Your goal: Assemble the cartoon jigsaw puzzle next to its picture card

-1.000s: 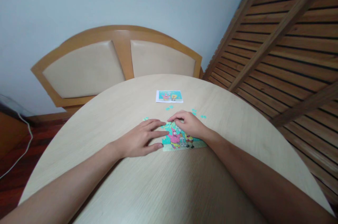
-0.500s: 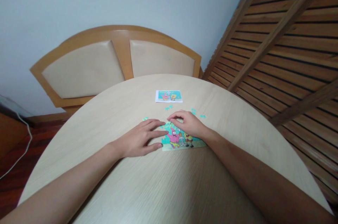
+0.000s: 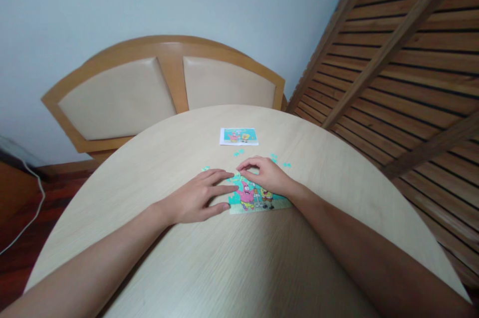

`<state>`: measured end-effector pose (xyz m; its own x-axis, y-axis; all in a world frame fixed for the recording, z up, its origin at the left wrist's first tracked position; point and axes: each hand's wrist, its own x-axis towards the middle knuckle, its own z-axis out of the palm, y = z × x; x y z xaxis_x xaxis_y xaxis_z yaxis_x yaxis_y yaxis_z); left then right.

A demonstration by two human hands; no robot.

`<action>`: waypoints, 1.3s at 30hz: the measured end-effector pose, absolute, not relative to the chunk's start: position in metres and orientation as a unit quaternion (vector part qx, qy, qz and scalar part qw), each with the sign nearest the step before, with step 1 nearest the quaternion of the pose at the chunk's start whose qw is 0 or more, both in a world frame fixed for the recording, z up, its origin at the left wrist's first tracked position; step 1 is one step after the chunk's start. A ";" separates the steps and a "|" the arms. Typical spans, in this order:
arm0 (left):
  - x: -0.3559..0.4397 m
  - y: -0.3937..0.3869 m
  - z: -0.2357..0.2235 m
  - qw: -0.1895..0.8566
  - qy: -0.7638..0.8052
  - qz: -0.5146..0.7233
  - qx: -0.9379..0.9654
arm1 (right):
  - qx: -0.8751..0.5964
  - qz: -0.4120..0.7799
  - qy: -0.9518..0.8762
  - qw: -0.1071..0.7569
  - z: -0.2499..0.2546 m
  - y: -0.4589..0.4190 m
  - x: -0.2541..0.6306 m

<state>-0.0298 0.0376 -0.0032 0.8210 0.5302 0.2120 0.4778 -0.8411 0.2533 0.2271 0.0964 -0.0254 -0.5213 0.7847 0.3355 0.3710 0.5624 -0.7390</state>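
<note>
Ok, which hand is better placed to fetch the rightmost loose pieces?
Probably the right hand: the rightmost loose pieces lie just beyond it, though its grip is unclear. The left hand is farther, spread at the left edge of the puzzle.

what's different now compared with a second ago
On the right hand, the thumb has straightened slightly, its tip shifting left; whether it grips anything is unclear. The left hand remains spread at the puzzle's left edge; puzzle, loose pieces and picture card look unmoved.
</note>
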 end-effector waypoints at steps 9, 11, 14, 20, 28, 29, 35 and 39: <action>-0.031 0.038 -0.004 0.096 0.265 0.142 0.949 | -0.340 0.320 -0.823 0.324 -0.022 0.097 0.228; -0.030 0.038 -0.004 0.097 0.264 0.143 0.949 | -0.336 0.314 -0.827 0.324 -0.021 0.097 0.228; -0.030 0.038 -0.004 0.098 0.261 0.148 0.949 | -0.339 0.315 -0.821 0.335 -0.020 0.097 0.228; -0.031 0.039 -0.004 0.103 0.258 0.152 0.949 | -0.375 0.334 -0.797 0.335 -0.014 0.104 0.237; -0.033 0.038 -0.003 0.115 0.261 0.160 0.945 | -0.400 0.332 -0.809 0.275 -0.003 0.111 0.267; -0.033 0.039 -0.003 0.115 0.259 0.162 0.945 | -0.395 0.336 -0.811 0.270 -0.004 0.111 0.269; -0.034 0.039 -0.004 0.110 0.259 0.158 0.946 | -0.383 0.343 -0.820 0.252 -0.010 0.111 0.268; -0.034 0.039 -0.004 0.111 0.259 0.160 0.946 | -0.388 0.349 -0.815 0.253 -0.011 0.112 0.268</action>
